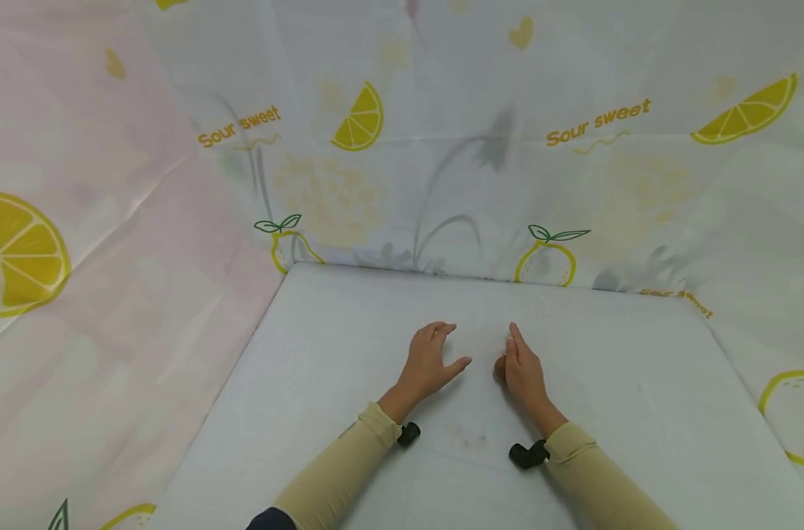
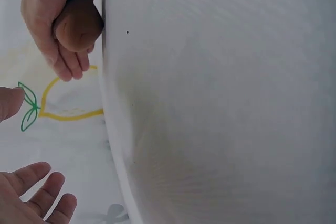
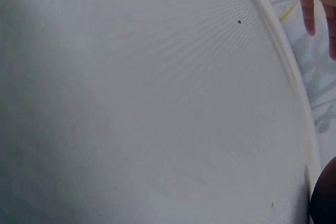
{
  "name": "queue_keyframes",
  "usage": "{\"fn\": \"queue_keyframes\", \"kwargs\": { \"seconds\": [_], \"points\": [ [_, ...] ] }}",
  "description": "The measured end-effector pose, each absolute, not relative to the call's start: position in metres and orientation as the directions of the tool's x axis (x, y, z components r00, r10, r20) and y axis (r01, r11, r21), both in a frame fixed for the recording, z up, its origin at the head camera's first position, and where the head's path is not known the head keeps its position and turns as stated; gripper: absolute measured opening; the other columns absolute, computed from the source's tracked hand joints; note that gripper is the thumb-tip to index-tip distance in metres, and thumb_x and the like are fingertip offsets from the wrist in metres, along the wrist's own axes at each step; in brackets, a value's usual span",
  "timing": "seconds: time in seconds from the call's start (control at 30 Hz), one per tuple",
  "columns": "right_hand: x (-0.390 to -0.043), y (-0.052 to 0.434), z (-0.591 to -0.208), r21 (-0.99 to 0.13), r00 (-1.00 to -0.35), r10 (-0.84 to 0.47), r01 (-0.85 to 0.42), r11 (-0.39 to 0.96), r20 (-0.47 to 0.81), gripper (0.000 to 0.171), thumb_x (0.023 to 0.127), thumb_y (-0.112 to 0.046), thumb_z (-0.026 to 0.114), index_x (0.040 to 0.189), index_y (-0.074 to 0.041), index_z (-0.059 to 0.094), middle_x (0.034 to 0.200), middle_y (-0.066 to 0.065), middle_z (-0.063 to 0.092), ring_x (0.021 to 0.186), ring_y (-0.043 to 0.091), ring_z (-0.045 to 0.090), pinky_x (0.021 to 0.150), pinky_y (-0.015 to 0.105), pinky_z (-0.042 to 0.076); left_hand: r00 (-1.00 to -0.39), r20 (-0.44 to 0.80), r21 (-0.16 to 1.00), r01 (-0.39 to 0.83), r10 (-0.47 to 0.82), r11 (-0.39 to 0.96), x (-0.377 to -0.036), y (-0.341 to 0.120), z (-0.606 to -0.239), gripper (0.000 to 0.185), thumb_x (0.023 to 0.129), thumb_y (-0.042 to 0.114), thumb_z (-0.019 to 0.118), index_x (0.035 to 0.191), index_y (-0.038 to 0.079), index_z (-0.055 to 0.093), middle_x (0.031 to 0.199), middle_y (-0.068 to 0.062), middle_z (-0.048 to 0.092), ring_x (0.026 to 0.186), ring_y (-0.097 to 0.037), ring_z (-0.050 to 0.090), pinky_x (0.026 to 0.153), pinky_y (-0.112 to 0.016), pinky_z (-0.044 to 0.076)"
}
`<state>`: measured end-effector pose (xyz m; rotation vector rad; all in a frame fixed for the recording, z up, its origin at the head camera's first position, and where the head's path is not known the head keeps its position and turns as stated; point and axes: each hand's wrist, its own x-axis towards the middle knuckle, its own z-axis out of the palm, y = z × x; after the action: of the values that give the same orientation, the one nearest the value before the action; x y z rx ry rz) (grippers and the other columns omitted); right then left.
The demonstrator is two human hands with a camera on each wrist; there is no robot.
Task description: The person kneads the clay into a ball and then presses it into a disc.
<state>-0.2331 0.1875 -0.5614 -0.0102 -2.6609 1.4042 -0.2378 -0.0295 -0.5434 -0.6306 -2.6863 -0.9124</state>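
Note:
Both hands lie near the middle of a white table (image 1: 349,346), palms turned toward each other, a short gap between them. My left hand (image 1: 431,361) has its fingers loosely bent and its thumb spread out to the right; it holds nothing. My right hand (image 1: 524,368) stands on its edge with straight fingers, thumb tucked at its inner side, also holding nothing. In the left wrist view the right hand (image 2: 60,24) shows at the top left and the left hand's fingertips (image 2: 37,190) at the bottom left. Beige sleeves (image 1: 336,478) cover both forearms.
Cloth printed with lemons and "Sour sweet" (image 1: 597,118) hangs as walls behind and on both sides of the table. A pinkish panel (image 1: 110,294) closes the left side. A faint stain (image 1: 464,438) marks the tabletop between the wrists. Small black wrist mounts (image 1: 528,455) sit at the cuffs.

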Motion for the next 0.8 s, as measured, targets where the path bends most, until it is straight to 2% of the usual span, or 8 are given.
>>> {"fn": "queue_keyframes", "kwargs": {
  "seconds": [0.2, 0.37, 0.53, 0.8],
  "points": [
    [-0.235, 0.186, -0.558, -0.765, -0.994, -0.001, -0.084, 0.638, 0.109, 0.052, 0.113, -0.021, 0.032, 0.158, 0.004, 0.026, 0.162, 0.021, 0.028, 0.150, 0.034, 0.027, 0.121, 0.048, 0.023, -0.888, 0.323, 0.536, 0.458, 0.329, 0.709, -0.237, -0.031, -0.542, 0.067, 0.091, 0.042, 0.076, 0.143, 0.006, 0.053, 0.142, -0.014, 0.051, 0.132, -0.033, 0.048, 0.112, -0.049, 0.037],
    [-0.237, 0.180, -0.555, -0.658, -0.995, -0.052, -0.094, 0.747, 0.083, 0.054, 0.112, -0.020, 0.030, 0.153, 0.015, 0.026, 0.159, 0.032, 0.026, 0.149, 0.045, 0.024, 0.120, 0.055, 0.021, -0.889, 0.319, 0.535, 0.454, 0.328, 0.712, -0.238, -0.033, -0.543, 0.069, 0.091, 0.043, 0.076, 0.144, 0.005, 0.052, 0.142, -0.014, 0.051, 0.132, -0.032, 0.048, 0.111, -0.049, 0.037],
    [-0.242, 0.172, -0.555, -0.550, -0.997, -0.056, -0.077, 0.831, 0.056, 0.059, 0.111, -0.024, 0.035, 0.148, 0.021, 0.030, 0.155, 0.038, 0.029, 0.147, 0.050, 0.025, 0.119, 0.058, 0.021, -0.897, 0.284, 0.553, 0.442, 0.339, 0.706, -0.239, -0.033, -0.543, 0.071, 0.092, 0.044, 0.075, 0.147, 0.006, 0.049, 0.145, -0.014, 0.048, 0.133, -0.032, 0.047, 0.112, -0.049, 0.037],
    [-0.249, 0.163, -0.560, -0.428, -0.995, -0.077, -0.100, 0.898, 0.069, 0.057, 0.109, -0.025, 0.041, 0.142, 0.022, 0.040, 0.149, 0.039, 0.039, 0.142, 0.053, 0.032, 0.117, 0.060, 0.026, -0.903, 0.240, 0.571, 0.429, 0.357, 0.700, -0.238, -0.034, -0.542, 0.081, 0.091, 0.048, 0.075, 0.152, 0.005, 0.043, 0.151, -0.015, 0.044, 0.138, -0.034, 0.043, 0.114, -0.051, 0.034]
  ]
}}
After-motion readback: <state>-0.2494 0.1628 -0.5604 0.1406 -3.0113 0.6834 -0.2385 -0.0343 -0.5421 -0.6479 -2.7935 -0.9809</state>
